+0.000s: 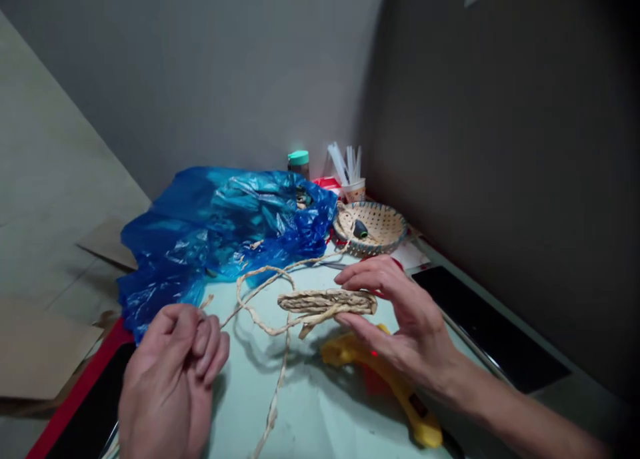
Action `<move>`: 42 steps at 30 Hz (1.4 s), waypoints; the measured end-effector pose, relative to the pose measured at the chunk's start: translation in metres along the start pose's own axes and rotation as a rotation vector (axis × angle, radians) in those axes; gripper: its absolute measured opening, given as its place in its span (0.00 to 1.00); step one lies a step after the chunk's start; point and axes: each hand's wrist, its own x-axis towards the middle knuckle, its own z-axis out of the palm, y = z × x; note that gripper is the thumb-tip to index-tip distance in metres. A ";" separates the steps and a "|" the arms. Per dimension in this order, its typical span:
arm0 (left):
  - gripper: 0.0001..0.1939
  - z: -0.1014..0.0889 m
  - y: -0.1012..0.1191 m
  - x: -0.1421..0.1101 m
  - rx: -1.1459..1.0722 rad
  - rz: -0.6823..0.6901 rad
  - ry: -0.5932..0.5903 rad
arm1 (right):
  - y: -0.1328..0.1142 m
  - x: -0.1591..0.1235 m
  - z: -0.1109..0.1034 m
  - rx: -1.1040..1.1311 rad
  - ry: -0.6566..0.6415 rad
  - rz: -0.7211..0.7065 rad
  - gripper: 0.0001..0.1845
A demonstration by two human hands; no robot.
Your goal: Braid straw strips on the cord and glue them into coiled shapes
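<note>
Between the thumb and fingers of my right hand (pixel 395 312) is a flat, oblong coil of braided straw cord (pixel 325 303), held above the table. A thin twisted straw cord (pixel 263 325) loops out from the coil's left side, and one strand of it hangs down toward the table's near edge. My left hand (pixel 175 372) is closed, with the cord running into its fingers; a short end pokes out above them. Below my right hand lies a yellow glue gun (pixel 400 392), its red light lit and partly covered by that hand.
A crumpled blue plastic bag (pixel 230 212) covers the back left. Behind are a woven basket (pixel 383 227) holding a small dark object, a cup of glue sticks (pixel 354 189) and a green-lidded jar (pixel 299 160). A black tablet-like device (pixel 485 322) lies at right, beside the wall.
</note>
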 end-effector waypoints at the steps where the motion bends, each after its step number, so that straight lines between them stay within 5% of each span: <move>1: 0.19 0.001 0.000 -0.003 0.011 -0.014 -0.009 | 0.001 -0.001 0.001 0.019 0.027 0.028 0.12; 8: 0.24 0.004 -0.021 -0.021 0.174 -0.034 -0.129 | 0.000 -0.004 0.003 0.036 0.148 0.100 0.09; 13: 0.25 0.014 -0.022 -0.039 0.456 -0.170 -0.347 | -0.008 -0.001 -0.002 0.022 0.236 -0.058 0.11; 16: 0.19 0.031 -0.017 -0.052 0.312 -0.257 -0.452 | -0.013 -0.001 -0.004 -0.012 0.217 -0.145 0.12; 25: 0.09 0.062 -0.029 -0.067 -0.305 -0.413 -0.250 | -0.019 -0.011 0.003 -0.118 0.096 -0.196 0.14; 33: 0.08 0.057 -0.034 -0.064 -0.222 -0.299 -0.046 | -0.017 -0.014 0.010 -0.335 0.008 -0.262 0.12; 42: 0.07 0.049 -0.039 -0.068 -0.092 -0.310 -0.046 | -0.009 -0.017 0.013 -0.430 -0.133 -0.283 0.14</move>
